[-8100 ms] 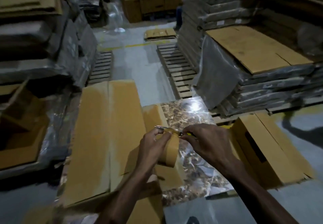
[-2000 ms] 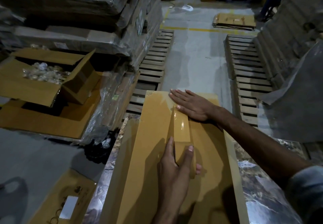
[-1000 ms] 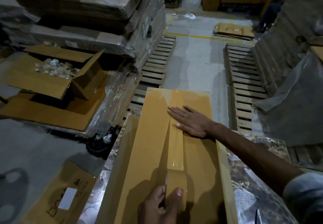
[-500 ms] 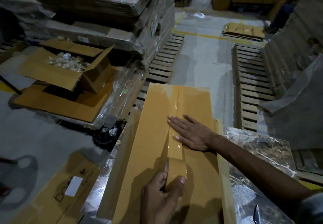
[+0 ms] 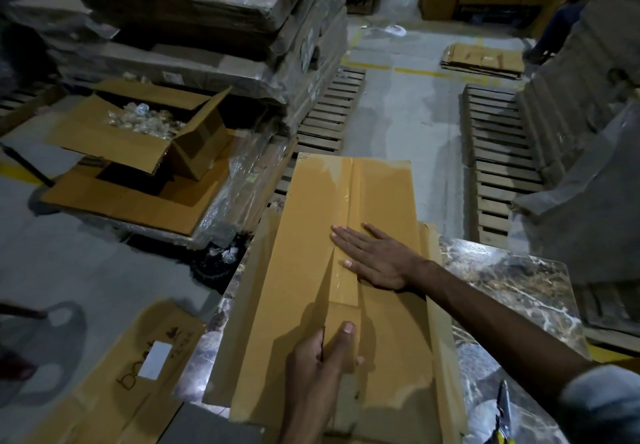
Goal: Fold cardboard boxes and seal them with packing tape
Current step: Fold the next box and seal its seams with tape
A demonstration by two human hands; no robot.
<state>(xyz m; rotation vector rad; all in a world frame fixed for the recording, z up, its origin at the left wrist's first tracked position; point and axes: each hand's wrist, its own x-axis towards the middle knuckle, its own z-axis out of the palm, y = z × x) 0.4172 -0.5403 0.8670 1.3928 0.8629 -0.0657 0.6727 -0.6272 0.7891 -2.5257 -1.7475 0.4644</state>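
Note:
A long cardboard box (image 5: pixel 298 253) lies on a marble-patterned table (image 5: pixel 512 291), its closed flaps facing up. A glossy strip of brown packing tape (image 5: pixel 343 208) runs along the centre seam from the far end toward me. My left hand (image 5: pixel 320 357) grips the tape roll (image 5: pixel 341 319) at the near end of the strip, thumb on top of the roll. My right hand (image 5: pixel 374 256) lies flat, fingers straight, and presses the tape and the right flap down at mid-length.
Scissors (image 5: pixel 502 409) lie on the table at the lower right. An open box of small wrapped items (image 5: pixel 145 125) sits on flattened cardboard to the left. Wooden pallets (image 5: pixel 498 153) and wrapped stacks of flat boxes (image 5: pixel 214 28) flank the concrete aisle. A labelled box (image 5: pixel 131 374) stands at the lower left.
My left hand has kept the roll near my end of the seam, shifting only slightly. My right hand has slid a little toward me along the tape, still pressing flat.

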